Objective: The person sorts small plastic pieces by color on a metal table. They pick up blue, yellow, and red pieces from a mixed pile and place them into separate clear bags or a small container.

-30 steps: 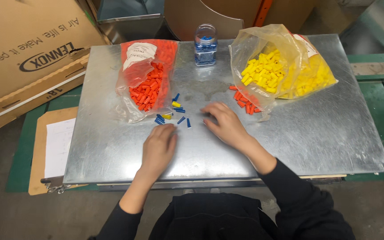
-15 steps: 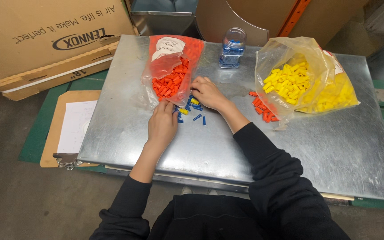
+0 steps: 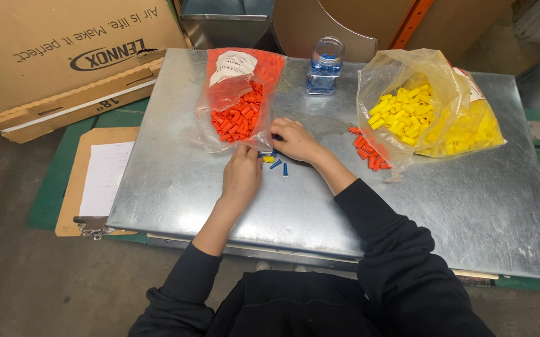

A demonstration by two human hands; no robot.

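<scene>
My left hand [image 3: 242, 176] lies palm down on the metal tabletop [image 3: 320, 206], its fingertips pinching the near edge of a clear bag of orange connectors [image 3: 237, 109]. My right hand [image 3: 295, 141] is curled beside the bag's mouth, with a blue piece showing at its fingers; whether it is held is unclear. A few loose blue and yellow connectors [image 3: 277, 165] lie between and just below the two hands.
A bag of yellow connectors [image 3: 429, 112] sits at the right, with loose orange connectors [image 3: 368, 150] by its mouth. A clear jar of blue connectors [image 3: 324, 66] stands at the back. A clipboard with paper [image 3: 98, 181] and cardboard boxes [image 3: 64, 56] lie left of the table.
Both hands moved from the loose pile in the table's middle up to the mouth of the orange bag. My head moved too, shifting the table in view.
</scene>
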